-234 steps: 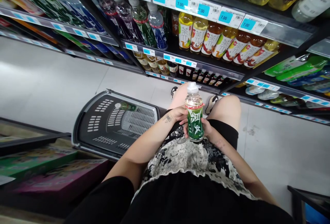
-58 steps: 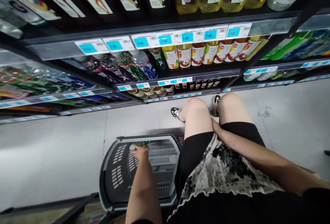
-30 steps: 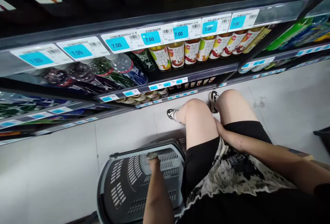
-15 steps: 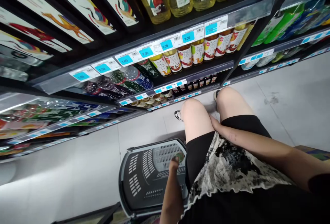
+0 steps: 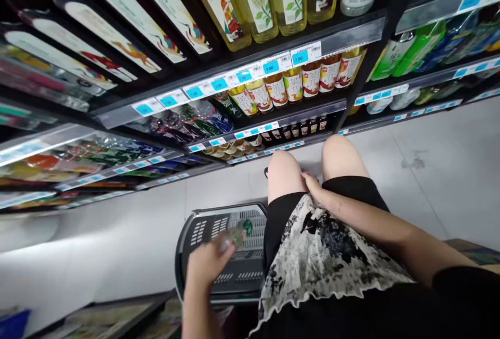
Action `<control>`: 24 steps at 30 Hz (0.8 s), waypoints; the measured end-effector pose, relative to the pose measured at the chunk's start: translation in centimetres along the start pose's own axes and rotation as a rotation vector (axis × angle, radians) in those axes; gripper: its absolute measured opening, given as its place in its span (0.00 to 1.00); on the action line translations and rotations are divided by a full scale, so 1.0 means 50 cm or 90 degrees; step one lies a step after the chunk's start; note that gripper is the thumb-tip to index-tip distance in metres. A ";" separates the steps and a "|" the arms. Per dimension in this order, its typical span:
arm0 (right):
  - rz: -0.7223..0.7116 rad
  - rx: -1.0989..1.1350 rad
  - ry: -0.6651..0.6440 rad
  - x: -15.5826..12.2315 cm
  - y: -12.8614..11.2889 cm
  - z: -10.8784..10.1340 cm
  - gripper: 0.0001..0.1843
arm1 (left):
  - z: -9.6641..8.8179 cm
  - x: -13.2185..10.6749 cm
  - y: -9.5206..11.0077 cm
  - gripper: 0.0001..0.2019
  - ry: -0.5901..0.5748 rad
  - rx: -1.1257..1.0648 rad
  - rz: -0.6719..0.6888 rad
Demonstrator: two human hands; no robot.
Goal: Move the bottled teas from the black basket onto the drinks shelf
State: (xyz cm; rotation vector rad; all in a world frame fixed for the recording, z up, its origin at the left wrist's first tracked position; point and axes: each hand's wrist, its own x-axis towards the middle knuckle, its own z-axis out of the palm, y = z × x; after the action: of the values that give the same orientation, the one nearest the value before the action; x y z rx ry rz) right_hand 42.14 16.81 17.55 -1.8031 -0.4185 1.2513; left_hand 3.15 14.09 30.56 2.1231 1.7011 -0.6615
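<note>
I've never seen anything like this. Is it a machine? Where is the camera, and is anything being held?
No machine here: these are a person's bare hands. One camera, worn on the head, takes every picture, looking forward and down. The left hand is at the cap end of a green bottle over or in a dark basket; blur hides how firm the grip is. The right hand rests between the knees, with nothing visible in it. The basket stands on the pale floor. Ahead, shelves carry rows of drink bottles above blue-and-white price tags.
</note>
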 end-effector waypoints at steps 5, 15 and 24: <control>-0.150 0.198 -0.238 -0.059 -0.088 -0.039 0.30 | -0.172 -0.105 0.076 0.24 0.302 -0.072 0.145; 0.046 0.231 -0.702 -0.107 -0.130 -0.092 0.36 | -0.328 -0.064 0.214 0.18 0.444 -0.143 0.310; 0.188 0.154 -0.971 -0.075 -0.059 -0.095 0.57 | -0.323 -0.026 0.227 0.13 0.308 -0.502 0.505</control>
State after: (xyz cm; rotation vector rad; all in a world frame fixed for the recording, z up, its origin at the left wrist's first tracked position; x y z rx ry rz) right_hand 45.26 13.69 22.64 -0.3945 -0.7489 2.5917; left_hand 16.30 19.06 44.46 2.1213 0.8663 0.6787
